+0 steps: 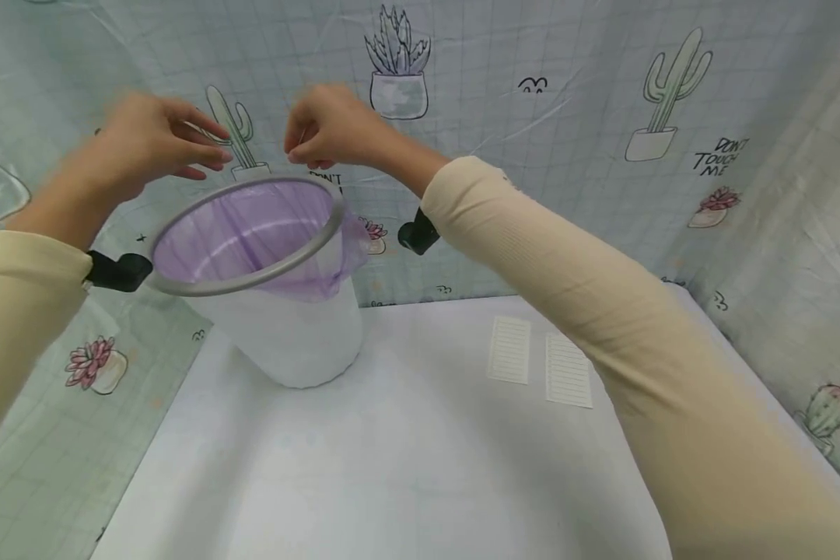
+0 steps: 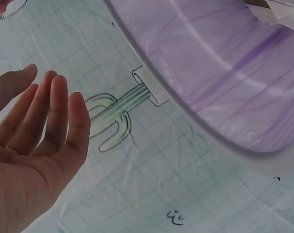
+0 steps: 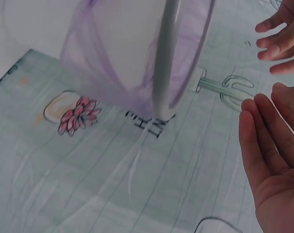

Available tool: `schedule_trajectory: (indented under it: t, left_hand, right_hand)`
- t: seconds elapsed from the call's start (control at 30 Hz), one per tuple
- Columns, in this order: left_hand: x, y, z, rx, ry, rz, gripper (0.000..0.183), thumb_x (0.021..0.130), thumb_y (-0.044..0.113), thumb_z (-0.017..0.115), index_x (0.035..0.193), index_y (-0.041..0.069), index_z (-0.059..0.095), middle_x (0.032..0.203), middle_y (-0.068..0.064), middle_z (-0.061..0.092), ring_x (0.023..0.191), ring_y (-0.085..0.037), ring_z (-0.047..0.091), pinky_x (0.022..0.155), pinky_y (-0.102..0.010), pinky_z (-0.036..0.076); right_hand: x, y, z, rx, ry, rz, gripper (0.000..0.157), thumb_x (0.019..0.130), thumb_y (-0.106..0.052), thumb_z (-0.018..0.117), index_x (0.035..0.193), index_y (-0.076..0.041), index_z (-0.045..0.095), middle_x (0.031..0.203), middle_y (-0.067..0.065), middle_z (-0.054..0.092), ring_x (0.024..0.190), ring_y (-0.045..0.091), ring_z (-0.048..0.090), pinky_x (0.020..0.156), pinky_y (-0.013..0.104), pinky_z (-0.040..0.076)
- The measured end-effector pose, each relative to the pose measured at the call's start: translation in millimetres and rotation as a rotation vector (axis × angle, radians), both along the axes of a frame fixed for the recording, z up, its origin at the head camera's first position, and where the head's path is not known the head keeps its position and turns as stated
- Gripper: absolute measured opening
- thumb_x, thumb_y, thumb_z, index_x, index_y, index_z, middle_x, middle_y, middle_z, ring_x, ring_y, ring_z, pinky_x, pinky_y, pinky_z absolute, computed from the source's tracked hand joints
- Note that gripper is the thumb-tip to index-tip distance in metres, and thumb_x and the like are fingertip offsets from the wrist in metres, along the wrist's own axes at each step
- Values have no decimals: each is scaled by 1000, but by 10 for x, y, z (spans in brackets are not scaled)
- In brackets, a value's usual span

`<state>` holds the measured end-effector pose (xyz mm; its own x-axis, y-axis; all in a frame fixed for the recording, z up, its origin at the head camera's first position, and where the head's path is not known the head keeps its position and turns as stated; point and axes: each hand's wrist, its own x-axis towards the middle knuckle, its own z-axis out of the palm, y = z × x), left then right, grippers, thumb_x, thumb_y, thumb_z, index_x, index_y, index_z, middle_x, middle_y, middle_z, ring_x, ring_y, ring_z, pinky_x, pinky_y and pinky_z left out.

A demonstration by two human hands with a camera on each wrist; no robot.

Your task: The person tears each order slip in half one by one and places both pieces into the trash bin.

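A white wastebasket point(image 1: 297, 338) stands at the back left of the table. Its inside is lined with a thin purple bin bag point(image 1: 252, 225), whose edge is folded outward under a grey ring point(image 1: 252, 281) around the top. Above the bin's far left side hovers my left hand point(image 1: 147, 144), fingers spread and slightly bent, holding nothing. My right hand point(image 1: 339, 128) is up beyond the bin's far right side; the right wrist view shows its fingers point(image 3: 268, 136) relaxed and apart from the bag, with nothing in them.
Two white lined label sheets point(image 1: 509, 349) point(image 1: 568, 370) lie on the white table point(image 1: 406, 467), right of the bin. A cactus-printed curtain point(image 1: 497, 194) hangs behind and at both sides. Pale paper-like pieces point(image 2: 283, 14) show at the left wrist view's top right.
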<state>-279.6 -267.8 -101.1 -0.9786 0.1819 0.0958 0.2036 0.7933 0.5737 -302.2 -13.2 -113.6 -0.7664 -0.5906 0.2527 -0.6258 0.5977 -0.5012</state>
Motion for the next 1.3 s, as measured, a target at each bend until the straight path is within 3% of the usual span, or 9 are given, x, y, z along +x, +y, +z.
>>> schedule_trajectory:
  t: [0.13,0.3,0.4,0.47,0.63,0.67,0.83,1.0,1.3]
  left_hand:
    - [46,140,-53,-77,20,-46,47,98,25,71,136,1,60,95,13,73,75,3,66,65,-14,55]
    - [162,392,-91,-155,43,-119,46,96,32,73,133,6,64,116,-9,74,76,-3,69,67,-14,54]
    - [268,572,-122,-165,47,-157,44,95,34,74,131,9,66,120,-12,73,81,-10,70,68,-16,54]
    - [358,683,-155,-164,57,-177,42,95,33,75,129,11,68,120,-12,73,85,-15,71,69,-17,53]
    - [612,938,-280,-136,109,-254,28,94,21,76,121,11,72,112,-9,76,99,-23,72,81,-24,52]
    - [662,985,-307,-128,119,-274,26,95,18,75,119,11,73,110,-8,76,101,-24,71,85,-27,52]
    - [863,1177,-472,-112,171,-375,19,94,14,74,113,11,74,105,-5,76,98,-23,71,89,-43,54]
    - [978,1288,-696,-87,170,-435,18,94,12,74,112,9,74,108,-5,75,96,-21,72,87,-41,58]
    - [1180,1417,-1166,-23,126,-456,25,93,11,75,118,9,72,111,-3,74,96,-18,71,84,-37,58]
  right_hand:
    - [14,226,-20,51,25,-21,17,97,-22,71,109,-10,77,102,4,77,82,11,70,77,21,56]
    - [53,520,-68,100,27,-18,19,98,-22,70,109,-8,77,102,4,76,83,10,69,78,21,56]
    - [82,676,-140,134,50,-6,18,99,-22,69,108,-9,77,101,2,77,84,12,71,79,23,56]
    - [106,767,-197,154,67,3,17,98,-22,70,107,-10,78,101,1,77,84,14,72,90,25,54]
    - [188,986,-359,180,53,37,16,96,-21,72,105,-10,79,99,2,78,86,18,74,89,28,54]
    - [210,1031,-394,182,43,43,16,96,-20,72,104,-9,79,98,3,78,85,18,74,78,28,56]
    - [332,1276,-581,194,28,46,15,95,-20,73,103,-10,80,95,2,78,84,13,74,78,29,57]
    - [481,1552,-821,171,15,51,13,93,-21,75,104,-14,80,92,-4,78,84,9,72,77,31,57]
    - [809,2019,-1300,56,-24,79,12,93,-11,75,104,-9,78,101,2,77,91,15,74,78,30,61]
